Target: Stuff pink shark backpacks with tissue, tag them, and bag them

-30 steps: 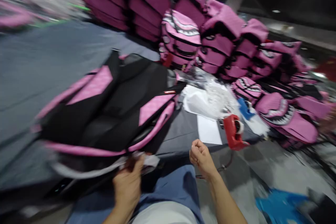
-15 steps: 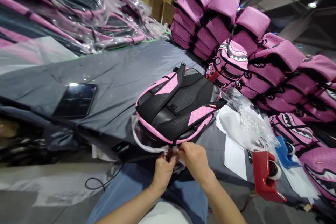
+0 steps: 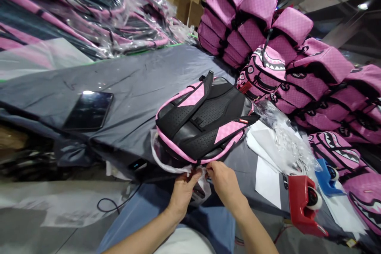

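Observation:
A black and pink backpack (image 3: 195,121) lies on the table with its padded back and shoulder straps facing up. Its near end rests in the mouth of a clear plastic bag (image 3: 202,192), which droops over the table edge toward my lap. My left hand (image 3: 182,192) is closed, thumb and fingers pinching the bag's film just below the backpack. Close by on the right, my right hand (image 3: 224,182) is closed too, its fingertips at the film under the backpack's near edge. The exact grip of those fingertips is partly hidden.
A tablet (image 3: 89,110) lies on the grey-covered table (image 3: 133,87) at left. Right of the backpack are clear plastic bags (image 3: 285,139), white paper (image 3: 268,182), a red tape dispenser (image 3: 306,206) and a blue one (image 3: 329,178). Pink backpacks (image 3: 258,6) are piled behind.
My hands have moved slightly apart, the left turning a little. More of the plastic film shows hanging between them. The backpack stays in place; the view has shifted slightly.

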